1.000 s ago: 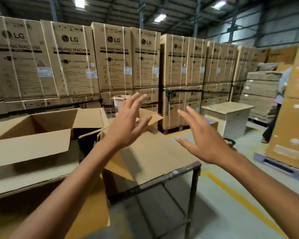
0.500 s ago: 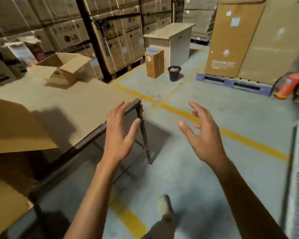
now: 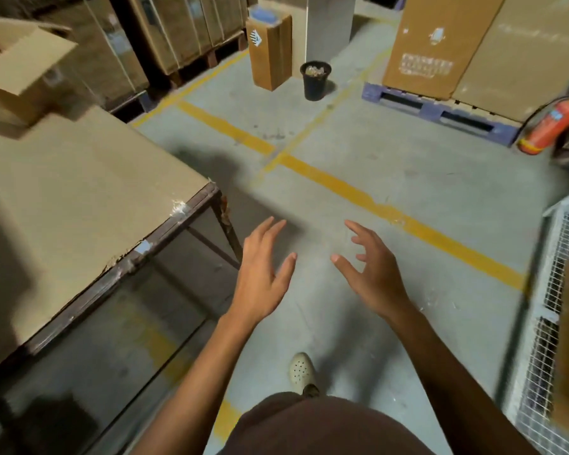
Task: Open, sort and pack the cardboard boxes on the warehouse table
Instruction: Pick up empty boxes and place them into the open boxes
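Cardboard box (image 3: pixel 20 67), flaps open, sits at the upper left of the frame on the far end of the table (image 3: pixel 79 192), whose top is covered in brown card. Both hands hang over the concrete floor at the centre, just right of the table's corner. The left hand (image 3: pixel 263 274) has straight fingers, thumb apart, and holds nothing. The right hand (image 3: pixel 372 274) is spread, fingers lightly curved, also empty. A pale shoe (image 3: pixel 301 369) shows below them. A tall carton (image 3: pixel 270 50) and a black bin (image 3: pixel 315 80) stand at the top, and a fire extinguisher (image 3: pixel 554 126) leans at the upper right.
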Motion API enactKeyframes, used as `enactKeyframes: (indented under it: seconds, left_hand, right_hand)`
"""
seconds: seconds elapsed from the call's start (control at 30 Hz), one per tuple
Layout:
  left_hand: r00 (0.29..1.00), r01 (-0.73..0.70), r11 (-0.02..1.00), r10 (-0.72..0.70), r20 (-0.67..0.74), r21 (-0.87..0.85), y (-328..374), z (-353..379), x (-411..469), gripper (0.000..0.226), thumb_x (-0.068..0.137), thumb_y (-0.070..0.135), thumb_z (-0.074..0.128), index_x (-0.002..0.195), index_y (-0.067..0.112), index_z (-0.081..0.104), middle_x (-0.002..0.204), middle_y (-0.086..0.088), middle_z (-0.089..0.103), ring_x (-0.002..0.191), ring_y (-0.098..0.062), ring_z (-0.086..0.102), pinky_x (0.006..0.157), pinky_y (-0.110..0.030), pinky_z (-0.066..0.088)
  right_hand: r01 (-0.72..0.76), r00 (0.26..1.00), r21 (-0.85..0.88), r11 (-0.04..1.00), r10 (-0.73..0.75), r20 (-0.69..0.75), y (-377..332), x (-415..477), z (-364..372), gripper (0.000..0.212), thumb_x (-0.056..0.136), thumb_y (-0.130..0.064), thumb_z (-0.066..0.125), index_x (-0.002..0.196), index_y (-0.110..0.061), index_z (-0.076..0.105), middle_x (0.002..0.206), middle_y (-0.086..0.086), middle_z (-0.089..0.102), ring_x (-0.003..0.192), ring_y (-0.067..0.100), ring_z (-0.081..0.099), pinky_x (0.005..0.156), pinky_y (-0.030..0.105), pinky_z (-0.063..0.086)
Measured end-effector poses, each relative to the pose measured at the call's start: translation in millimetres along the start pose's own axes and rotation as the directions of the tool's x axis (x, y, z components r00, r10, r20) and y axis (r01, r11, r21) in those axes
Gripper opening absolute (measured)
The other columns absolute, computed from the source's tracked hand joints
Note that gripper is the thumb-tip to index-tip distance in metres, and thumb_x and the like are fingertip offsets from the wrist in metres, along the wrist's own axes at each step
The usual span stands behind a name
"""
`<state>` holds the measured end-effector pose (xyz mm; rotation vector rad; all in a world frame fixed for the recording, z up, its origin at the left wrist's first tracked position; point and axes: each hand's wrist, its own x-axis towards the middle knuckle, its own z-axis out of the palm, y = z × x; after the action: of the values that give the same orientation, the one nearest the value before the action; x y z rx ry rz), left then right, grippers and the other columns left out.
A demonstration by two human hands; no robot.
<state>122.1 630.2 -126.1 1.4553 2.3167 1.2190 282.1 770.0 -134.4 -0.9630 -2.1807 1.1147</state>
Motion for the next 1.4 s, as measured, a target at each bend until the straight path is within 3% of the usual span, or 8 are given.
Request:
enactKeyframes:
  seconds: [0.23,0.43,0.7,0.77,0.87,1.1,1.2,1.4]
  left_hand:
    - [0.998,0.013,1.000,-0.012,-0.056,0.004,-34.0,3.8,83.4,0.051,0.098,0.031,0.056,0.143,0.010,0.047,0.148,-0.008,0.044,0.141,-0.019,0.037,0.116,-0.024,0.025]
    - [0.991,0.098,0.995,-0.097,-0.090,0.000,-80.3,32.7,161.7,0.051,0.096,0.029,0.057,0.142,0.009,0.048,0.146,-0.009,0.046,0.139,-0.022,0.040,0.115,-0.038,0.032]
    - [0.920,0.247,0.969,-0.235,-0.314,-0.001,-130.1,52.4,301.9,0.045,0.095,0.020,0.060,0.138,0.008,0.052,0.140,-0.007,0.052,0.132,-0.024,0.046,0.099,-0.054,0.045]
    - [0.893,0.285,0.958,-0.267,-0.362,-0.002,-137.4,50.9,338.3,0.045,0.095,0.022,0.059,0.138,0.008,0.052,0.139,-0.007,0.052,0.132,-0.025,0.047,0.099,-0.055,0.045]
    - [0.853,0.328,0.945,-0.292,-0.432,0.008,-149.0,44.5,384.5,0.047,0.096,0.028,0.056,0.138,0.010,0.051,0.139,-0.006,0.052,0.131,-0.024,0.048,0.098,-0.055,0.045]
    - [0.697,0.452,0.890,-0.388,-0.603,-0.050,-181.0,17.8,451.4,0.047,0.095,0.023,0.059,0.140,0.012,0.049,0.140,-0.001,0.050,0.133,-0.021,0.047,0.101,-0.055,0.045]
    - [0.633,0.487,0.870,-0.412,-0.655,-0.077,-204.8,-1.3,468.6,0.047,0.096,0.023,0.060,0.141,0.013,0.049,0.140,0.001,0.049,0.134,-0.020,0.046,0.102,-0.054,0.046]
    - [0.479,0.514,0.852,-0.380,-0.791,-0.099,-279.0,-75.7,505.0,0.047,0.094,0.024,0.060,0.139,0.013,0.051,0.138,0.001,0.051,0.131,-0.020,0.049,0.099,-0.048,0.049]
  right_hand:
    - [0.094,0.995,0.058,0.994,-0.093,-0.019,4.2,101.0,7.7,0.059,0.085,-0.036,0.066,0.140,-0.023,0.053,0.135,-0.007,0.056,0.118,0.006,0.056,0.090,0.023,0.050]
    - [0.103,0.989,0.105,0.989,-0.112,0.093,27.3,211.0,32.9,0.064,0.083,-0.051,0.061,0.140,-0.022,0.052,0.138,-0.006,0.055,0.123,0.011,0.055,0.093,0.031,0.052]
    - [0.185,0.933,0.169,0.968,-0.227,0.281,49.8,400.3,56.1,0.066,0.083,-0.051,0.058,0.141,-0.020,0.052,0.137,-0.005,0.055,0.127,0.014,0.053,0.096,0.040,0.052]
    - [0.228,0.903,0.156,0.961,-0.269,0.334,48.4,446.8,60.8,0.066,0.084,-0.051,0.058,0.141,-0.018,0.052,0.138,-0.004,0.054,0.127,0.016,0.053,0.100,0.047,0.050]
    - [0.276,0.844,0.172,0.945,-0.325,0.428,39.7,507.5,74.6,0.066,0.084,-0.053,0.058,0.141,-0.020,0.052,0.140,-0.006,0.053,0.127,0.015,0.053,0.101,0.047,0.049]
    - [0.200,0.739,0.330,0.923,-0.363,0.568,-7.5,608.8,139.8,0.062,0.083,-0.049,0.063,0.141,-0.031,0.050,0.138,-0.013,0.054,0.116,0.000,0.055,0.086,0.019,0.050]
    - [0.166,0.707,0.370,0.914,-0.372,0.601,-25.4,642.7,179.1,0.062,0.082,-0.052,0.062,0.140,-0.032,0.051,0.138,-0.014,0.054,0.118,-0.001,0.054,0.087,0.023,0.052]
    - [0.183,0.626,0.453,0.873,-0.458,0.631,-89.4,716.5,282.1,0.052,0.084,-0.043,0.065,0.134,-0.040,0.051,0.135,-0.011,0.056,0.120,0.002,0.055,0.091,0.031,0.054]
